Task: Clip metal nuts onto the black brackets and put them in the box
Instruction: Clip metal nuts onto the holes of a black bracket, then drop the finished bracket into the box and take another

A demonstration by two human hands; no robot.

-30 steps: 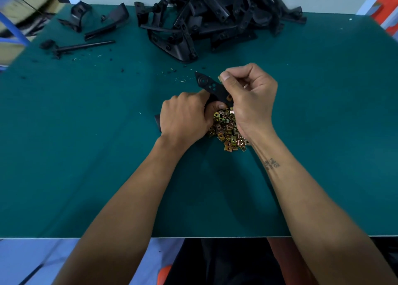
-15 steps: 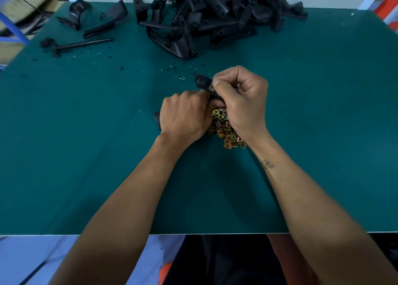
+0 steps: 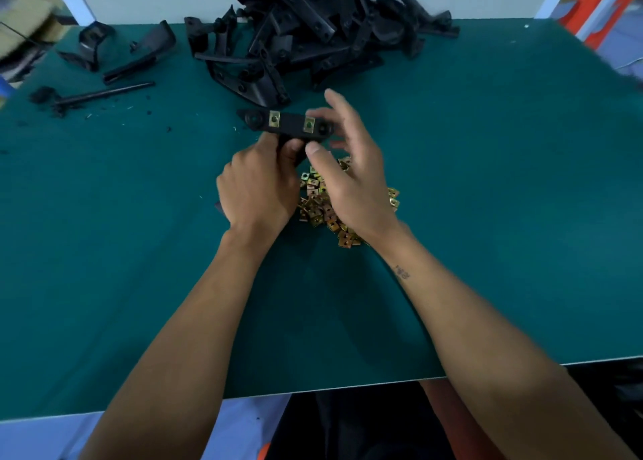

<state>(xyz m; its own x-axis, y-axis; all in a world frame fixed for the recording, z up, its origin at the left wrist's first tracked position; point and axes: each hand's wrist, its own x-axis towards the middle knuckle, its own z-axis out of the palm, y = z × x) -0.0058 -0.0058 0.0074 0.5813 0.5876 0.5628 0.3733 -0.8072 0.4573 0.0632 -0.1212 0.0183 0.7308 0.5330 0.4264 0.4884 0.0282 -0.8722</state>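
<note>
Compared with 0.5 s ago, the right hand [image 3: 351, 178] is spread open, released from the bracket [image 3: 290, 125]. 2 nuts [image 3: 274, 117] are clipped on; the bracket is gripped by the left hand [image 3: 259, 184].

A green table mat [image 3: 487, 216] is seen mid-frame; a cardboard piece [image 3: 21, 10] is glimpsed upper left.

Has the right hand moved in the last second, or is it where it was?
Yes. The right hand has opened and let go of the black bracket, its fingers spread above the pile of metal nuts; earlier it was curled, pinching the bracket.
</note>
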